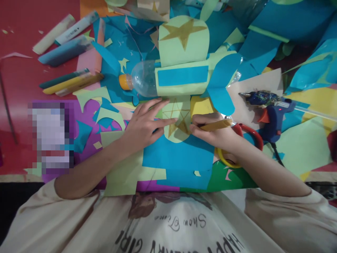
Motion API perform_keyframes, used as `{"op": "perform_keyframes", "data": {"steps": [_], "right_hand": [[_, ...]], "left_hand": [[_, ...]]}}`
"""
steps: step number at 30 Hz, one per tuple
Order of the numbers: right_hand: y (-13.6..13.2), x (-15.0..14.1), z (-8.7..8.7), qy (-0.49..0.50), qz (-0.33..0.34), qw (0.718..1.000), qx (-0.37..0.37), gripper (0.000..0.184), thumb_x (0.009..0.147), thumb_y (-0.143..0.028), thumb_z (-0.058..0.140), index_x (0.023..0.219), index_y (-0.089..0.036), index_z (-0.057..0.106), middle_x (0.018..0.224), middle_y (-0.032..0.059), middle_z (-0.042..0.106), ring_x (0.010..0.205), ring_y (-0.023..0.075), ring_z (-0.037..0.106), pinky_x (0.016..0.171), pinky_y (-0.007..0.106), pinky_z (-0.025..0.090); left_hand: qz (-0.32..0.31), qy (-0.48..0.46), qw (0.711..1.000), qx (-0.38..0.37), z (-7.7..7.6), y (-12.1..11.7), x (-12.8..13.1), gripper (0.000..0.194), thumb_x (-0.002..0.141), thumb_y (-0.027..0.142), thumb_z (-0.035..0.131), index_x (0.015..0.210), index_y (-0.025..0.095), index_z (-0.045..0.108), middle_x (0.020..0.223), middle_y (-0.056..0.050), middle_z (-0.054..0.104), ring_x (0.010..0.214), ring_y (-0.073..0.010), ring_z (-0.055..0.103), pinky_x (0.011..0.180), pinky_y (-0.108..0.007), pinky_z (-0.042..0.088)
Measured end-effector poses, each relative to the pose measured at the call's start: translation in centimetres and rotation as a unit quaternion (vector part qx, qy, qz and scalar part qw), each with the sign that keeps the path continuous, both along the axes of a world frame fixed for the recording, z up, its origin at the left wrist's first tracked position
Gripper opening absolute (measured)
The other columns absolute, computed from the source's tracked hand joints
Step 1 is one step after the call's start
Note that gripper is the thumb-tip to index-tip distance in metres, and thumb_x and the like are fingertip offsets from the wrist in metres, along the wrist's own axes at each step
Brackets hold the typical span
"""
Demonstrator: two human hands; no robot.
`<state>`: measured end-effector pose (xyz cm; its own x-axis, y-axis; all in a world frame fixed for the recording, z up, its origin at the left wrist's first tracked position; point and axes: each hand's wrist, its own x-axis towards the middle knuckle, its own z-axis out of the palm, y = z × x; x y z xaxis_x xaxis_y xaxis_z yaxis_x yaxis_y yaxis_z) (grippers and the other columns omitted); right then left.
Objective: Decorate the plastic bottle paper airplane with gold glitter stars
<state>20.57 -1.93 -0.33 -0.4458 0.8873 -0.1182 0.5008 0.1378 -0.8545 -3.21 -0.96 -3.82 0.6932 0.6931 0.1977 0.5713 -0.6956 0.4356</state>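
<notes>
A clear plastic bottle (144, 78) with an orange cap (125, 82) lies on its side, wrapped in pale green paper with a blue strip (183, 75). Above it extends a pale green paper wing (168, 49) bearing a filled golden star. On the lower wing (176, 105), a star outline is partly coloured in. My left hand (143, 123) spreads its fingers flat, with fingertips on this wing and at the bottle's edge. A golden-brown marker (217, 124) is gripped in my right hand (210, 131), whose fingers meet the wing's lower right; its tip is hidden.
Scissors with red and yellow handles (252, 135) lie under my right wrist. A blue glue gun (276, 116) with a cord rests at the right. Several markers (65, 51) lie upper left, and cut paper scraps (110, 116) cover much of the red table (15, 80).
</notes>
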Motion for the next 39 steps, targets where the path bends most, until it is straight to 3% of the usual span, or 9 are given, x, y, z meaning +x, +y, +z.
{"op": "perform_keyframes", "data": {"steps": [4,12,19,25,30,35,39], "right_hand": [[-0.04,0.09,-0.07,-0.008,0.000,1.000,-0.007,0.030,0.079,-0.020,0.048,0.057,-0.023,0.027,0.049,-0.0058,0.032,0.046,0.0073,0.030,0.044,0.023,0.022],[-0.34,0.03,-0.13,0.023,-0.002,1.000,-0.011,0.031,0.089,-0.032,0.051,0.062,-0.023,0.038,0.058,-0.0024,0.042,0.053,0.0105,0.040,0.052,0.025,0.033],[0.09,0.05,0.10,-0.003,0.016,1.000,-0.019,0.031,0.083,-0.025,0.049,0.058,-0.023,0.030,0.050,-0.0053,0.034,0.047,0.0083,0.032,0.045,0.024,0.025],[-0.17,0.10,-0.07,0.016,-0.009,1.000,-0.018,0.028,0.088,-0.029,0.049,0.063,-0.022,0.038,0.059,-0.0025,0.044,0.054,0.0099,0.040,0.051,0.025,0.031],[-0.03,0.18,-0.06,-0.004,0.017,1.000,-0.018,0.027,0.082,-0.021,0.048,0.060,-0.023,0.033,0.054,-0.0050,0.038,0.049,0.0090,0.035,0.049,0.025,0.028],[-0.11,0.24,0.00,0.004,-0.014,1.000,0.001,0.027,0.088,-0.027,0.049,0.063,-0.022,0.038,0.057,-0.0035,0.043,0.052,0.0100,0.041,0.050,0.026,0.030],[-0.15,0.30,-0.06,0.000,0.013,1.000,-0.014,0.029,0.084,-0.020,0.051,0.061,-0.023,0.033,0.055,-0.0042,0.042,0.050,0.0094,0.040,0.049,0.025,0.032]], "left_hand": [[0.001,-0.003,1.000,-0.010,-0.03,-0.02,-0.03,0.041,0.099,0.016,0.047,0.128,0.037,0.066,0.150,-0.007,0.050,0.138,-0.0337,0.044,0.104,-0.055,0.042],[0.002,-0.012,1.000,-0.009,-0.06,-0.05,0.01,0.039,0.099,0.017,0.047,0.128,0.037,0.066,0.150,-0.007,0.050,0.139,-0.0325,0.043,0.106,-0.055,0.041],[0.001,-0.005,1.000,-0.016,0.03,0.00,-0.04,0.040,0.099,0.017,0.046,0.128,0.037,0.066,0.151,-0.007,0.049,0.139,-0.0333,0.043,0.105,-0.056,0.041],[0.003,-0.004,1.000,-0.018,-0.06,-0.05,-0.01,0.039,0.100,0.019,0.046,0.127,0.038,0.066,0.151,-0.006,0.049,0.139,-0.0325,0.042,0.106,-0.056,0.041],[0.000,-0.010,1.000,-0.004,-0.11,-0.04,-0.01,0.039,0.100,0.017,0.046,0.126,0.037,0.067,0.149,-0.007,0.050,0.139,-0.0320,0.043,0.105,-0.055,0.042],[-0.002,-0.007,1.000,-0.013,-0.02,-0.07,-0.04,0.038,0.099,0.018,0.047,0.125,0.036,0.068,0.151,-0.007,0.050,0.139,-0.0333,0.043,0.105,-0.057,0.041],[-0.005,-0.003,1.000,0.002,-0.09,-0.05,-0.08,0.039,0.100,0.017,0.045,0.128,0.034,0.066,0.149,-0.010,0.050,0.139,-0.0340,0.043,0.105,-0.056,0.042]]}}
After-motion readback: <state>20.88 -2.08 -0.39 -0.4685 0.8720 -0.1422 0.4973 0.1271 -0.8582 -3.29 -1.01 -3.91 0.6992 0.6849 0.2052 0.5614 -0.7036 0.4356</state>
